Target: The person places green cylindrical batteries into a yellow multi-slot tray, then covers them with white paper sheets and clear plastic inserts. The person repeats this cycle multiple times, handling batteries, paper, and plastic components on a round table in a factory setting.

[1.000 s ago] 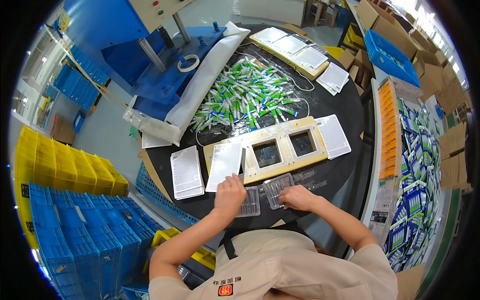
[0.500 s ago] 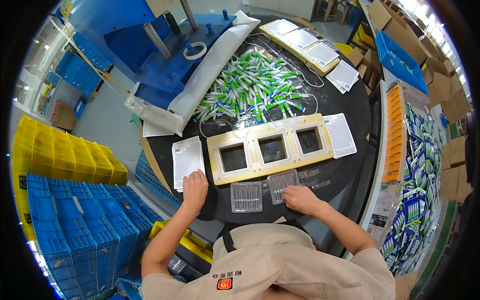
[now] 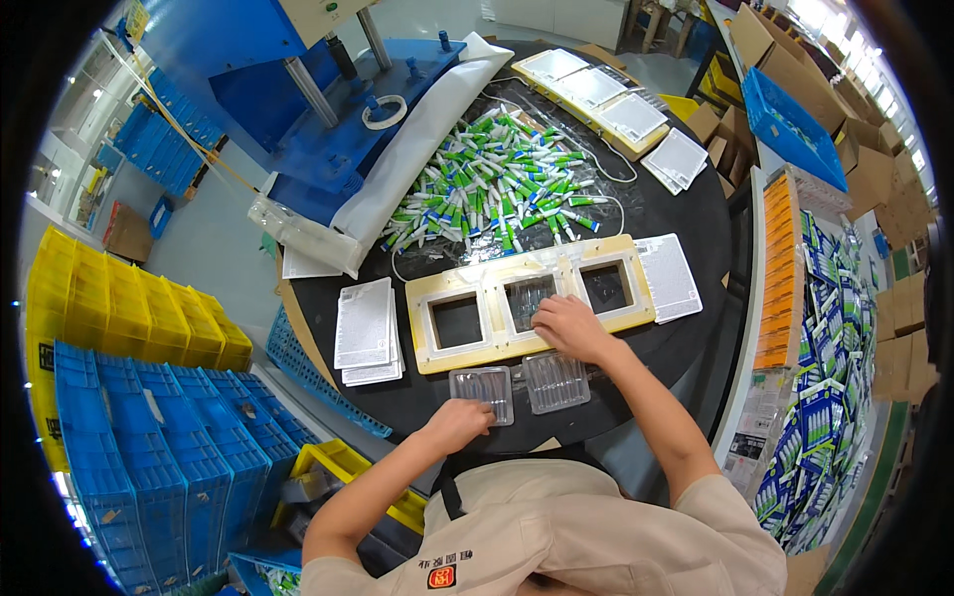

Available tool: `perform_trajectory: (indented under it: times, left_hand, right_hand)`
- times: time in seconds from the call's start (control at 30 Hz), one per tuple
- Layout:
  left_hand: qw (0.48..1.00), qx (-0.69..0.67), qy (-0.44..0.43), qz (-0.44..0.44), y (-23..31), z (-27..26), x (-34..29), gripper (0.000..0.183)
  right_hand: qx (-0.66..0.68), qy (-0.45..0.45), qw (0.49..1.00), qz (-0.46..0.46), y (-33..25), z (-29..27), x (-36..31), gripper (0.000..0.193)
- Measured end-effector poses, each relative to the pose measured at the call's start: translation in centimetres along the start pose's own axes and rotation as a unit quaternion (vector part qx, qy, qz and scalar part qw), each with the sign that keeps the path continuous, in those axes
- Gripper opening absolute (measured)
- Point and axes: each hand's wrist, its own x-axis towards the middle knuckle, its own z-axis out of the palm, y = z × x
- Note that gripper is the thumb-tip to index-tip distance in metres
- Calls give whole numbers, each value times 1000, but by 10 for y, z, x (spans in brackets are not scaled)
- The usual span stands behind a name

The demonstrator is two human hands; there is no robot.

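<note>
A yellow frame (image 3: 434, 338) with three white-rimmed square openings lies across the table in front of me. In its middle opening sits a clear ribbed blister tray (image 3: 527, 292), and my right hand (image 3: 568, 328) has its curled fingers at that tray's lower right edge. Nearer to me are two more clear blister trays side by side, a left one (image 3: 475, 382) and a right one (image 3: 556, 383). The fingers of my left hand (image 3: 459, 424) close on the lower edge of the left one; their tips are partly hidden.
White printed cards (image 3: 365, 323) lie left of the frame, more cards (image 3: 670, 278) right of it. Behind is a pile of green-and-white tubes (image 3: 497, 179). A blue press (image 3: 328, 149) stands at the back left, a second card-filled frame (image 3: 596, 91) at the back right.
My left hand has left the white cards and come right to the left blister tray. My right hand has gone forward from the right tray to the frame's middle opening, where a tray now shows.
</note>
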Motion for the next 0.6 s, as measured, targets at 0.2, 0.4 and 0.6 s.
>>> perform_trajectory:
  times: [0.2, 0.4, 0.6]
  left_hand:
    - [995, -86, -9, -43, -8, -7, 3, 18]
    - [995, -59, -54, -62, 1, -19, 6, 18]
    - [993, -55, -72, -76, 3, -23, 6, 20]
  right_hand:
    - [288, 23, 953, 94, 13, -28, -24, 38]
    - [44, 52, 997, 30, 4, -1, -12, 40]
    - [193, -87, 977, 32, 27, 16, 10, 33]
